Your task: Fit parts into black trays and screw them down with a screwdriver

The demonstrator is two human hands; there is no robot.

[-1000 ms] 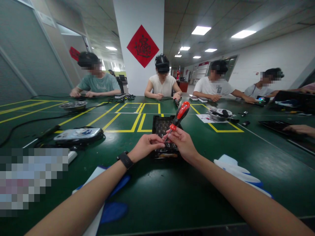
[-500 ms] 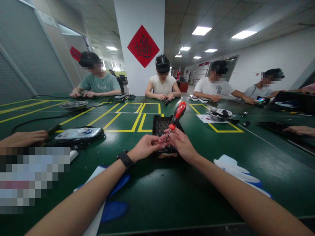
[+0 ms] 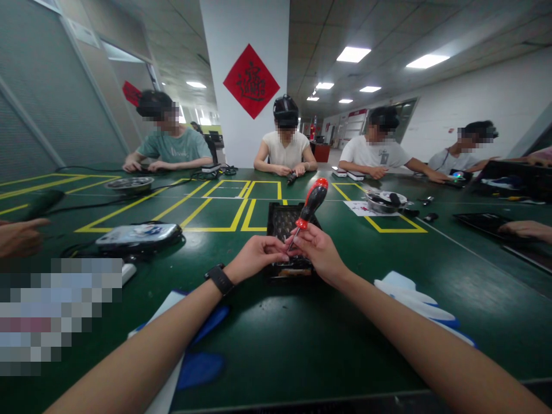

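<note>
A screwdriver [image 3: 314,202] with a red and black handle stands tilted, its handle up and leaning right. My right hand [image 3: 317,250] is closed around its metal shaft just below the handle. My left hand [image 3: 261,254], with a black watch on the wrist, has its fingers pinched together beside the screwdriver's tip; what lies between them is too small to make out. Beneath both hands sits a black tray-like box [image 3: 279,221] with a patterned bottom, partly covered by my fingers.
White and blue gloves lie by my left forearm [image 3: 200,368] and my right forearm [image 3: 414,302]. A phone-like device [image 3: 140,236] and a co-worker's hand [image 3: 19,237] are at left. Metal bowls [image 3: 129,184] [image 3: 386,201] stand farther back. Several people sit across the green table.
My hands and the screwdriver have hardly moved. At the left, a co-worker's hand has shifted left and lifted a dark-handled tool away from beside the phone-like device.
</note>
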